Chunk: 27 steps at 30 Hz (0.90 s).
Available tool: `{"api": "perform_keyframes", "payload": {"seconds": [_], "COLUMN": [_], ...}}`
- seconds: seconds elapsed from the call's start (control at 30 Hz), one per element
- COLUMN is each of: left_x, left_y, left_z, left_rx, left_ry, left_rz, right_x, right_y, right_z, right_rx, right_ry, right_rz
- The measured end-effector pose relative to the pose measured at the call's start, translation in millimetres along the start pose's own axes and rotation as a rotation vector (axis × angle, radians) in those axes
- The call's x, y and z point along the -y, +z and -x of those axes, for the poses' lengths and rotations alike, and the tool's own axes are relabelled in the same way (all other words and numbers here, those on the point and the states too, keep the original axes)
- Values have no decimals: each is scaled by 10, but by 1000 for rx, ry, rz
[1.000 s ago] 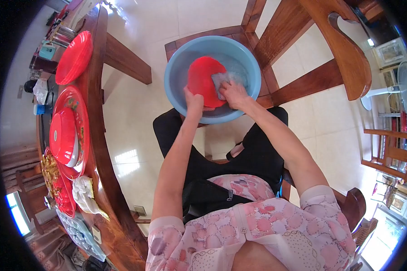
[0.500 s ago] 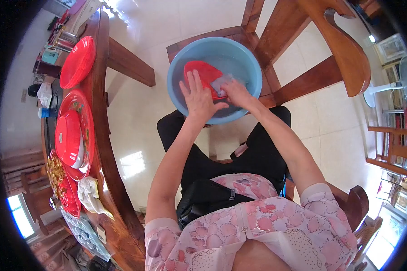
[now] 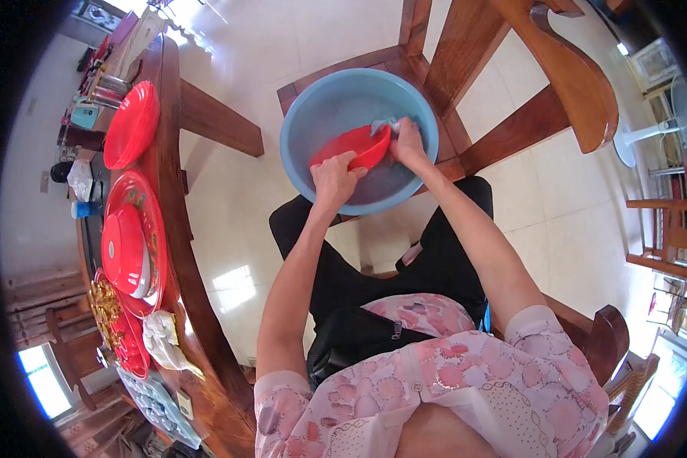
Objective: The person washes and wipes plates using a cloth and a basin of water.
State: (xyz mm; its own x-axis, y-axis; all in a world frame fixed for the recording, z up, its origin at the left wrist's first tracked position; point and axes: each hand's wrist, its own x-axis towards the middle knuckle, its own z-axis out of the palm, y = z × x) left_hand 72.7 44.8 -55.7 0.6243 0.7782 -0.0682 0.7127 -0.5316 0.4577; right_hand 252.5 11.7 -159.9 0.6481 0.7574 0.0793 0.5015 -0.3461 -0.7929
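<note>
A: Who is closest?

B: A person in a pink floral shirt (image 3: 374, 385), a black bag (image 3: 336, 343) at the waist, both bare arms stretched over a blue basin (image 3: 293, 145).

A: And the hands?

B: The left hand (image 3: 334, 183) grasps the near rim of a red dish (image 3: 349, 145), at the dish's left side. The right hand (image 3: 407, 143) clutches a greyish cloth (image 3: 382, 125) at the dish's right end, its fingertips partly hidden.

A: Where is the dish?

B: Tilted inside the basin, toward the near rim, among cloudy water; whether it touches the bottom cannot be told. The basin rests on a wooden chair seat (image 3: 452, 141), nearly filling it from left edge to right.

A: And off to the left?

B: A wooden table (image 3: 174, 191). Along its edge on the person's side lies a crumpled white cloth (image 3: 160, 341). Farther up that edge, an upturned red bowl (image 3: 124, 240) sits on a patterned red tray (image 3: 155, 221). Beyond, toward the rounded far end, stands a stack of red plates (image 3: 132, 126).
</note>
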Motion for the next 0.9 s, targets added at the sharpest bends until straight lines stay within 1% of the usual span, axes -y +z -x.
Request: {"api": "perform_keyframes", "payload": {"seconds": [0.03, 0.1, 0.13, 0.17, 0.2, 0.23, 0.27, 0.3, 0.37, 0.4, 0.47, 0.5, 0.53, 0.57, 0.6, 0.63, 0.7, 0.73, 0.8, 0.83, 0.87, 0.9], "left_x": [-26, -64, 11, 111, 175, 133, 89, 50, 51, 55, 40, 27, 15, -2, -21, -28, -15, 15, 42, 44, 83, 52], "left_y": [-7, -31, 44, 146, 199, 132, 63, 11, 2, 3, -1, 1, 7, 11, 13, 33, 78, 98, 154, 159, 201, 171], "left_z": [5, 34, 3, -51, -90, -92, -88, -80, -67, -71, -80, -82, -79, -75, -83, -97, -116, -119, -98, -73, -85, -45], "left_rx": [0, 1, 2, -13, -28, -31, -45, -59, -61, -58, -52, -45, -38, -10, 16, 21, 10, 24, 13, 4, 33, 36], "left_ry": [3, -120, -118, -151, -178, -171, -162, -153, -149, -153, -133, -110, -110, -67, -21, -18, -28, -35, -35, -35, 39, 36], "left_rz": [-1, 290, 287, 677, 1068, 1067, 1167, 1268, 1283, 1296, 1268, 1240, 1241, 1219, 1196, 1196, 1240, 1271, 1228, 1188, 1187, 1187], "right_x": [-51, -116, -107, -94, -49, 19, 96, 156, 268, 365, 601, 707, 815, 888, 889, 927, 980, 985, 1009, 1026, 1041, 1067], "right_y": [51, 97, 87, 74, 22, -67, -154, -214, -319, -400, -593, -677, -746, -763, -666, -580, -492, -460, -392, -359, -333, -333], "right_z": [-19, -22, -25, -31, -34, -39, -51, -44, 23, 51, 160, 220, 270, 316, 357, 443, 506, 528, 560, 543, 498, 442], "right_rx": [17, 34, 89, 144, 140, 177, 213, 209, 177, 178, 118, 115, 173, 231, 195, 159, 130, 130, 193, 200, 186, 169], "right_ry": [11, 27, 37, 47, 45, 105, 160, 151, 163, 159, 52, 58, 33, 7, -128, -237, -546, -545, -453, -454, -381, -308], "right_rz": [28, 54, 84, 115, 112, -64, -239, -238, -585, -584, -711, -708, -682, -656, -612, -577, -397, -400, -90, -93, -107, -119]}}
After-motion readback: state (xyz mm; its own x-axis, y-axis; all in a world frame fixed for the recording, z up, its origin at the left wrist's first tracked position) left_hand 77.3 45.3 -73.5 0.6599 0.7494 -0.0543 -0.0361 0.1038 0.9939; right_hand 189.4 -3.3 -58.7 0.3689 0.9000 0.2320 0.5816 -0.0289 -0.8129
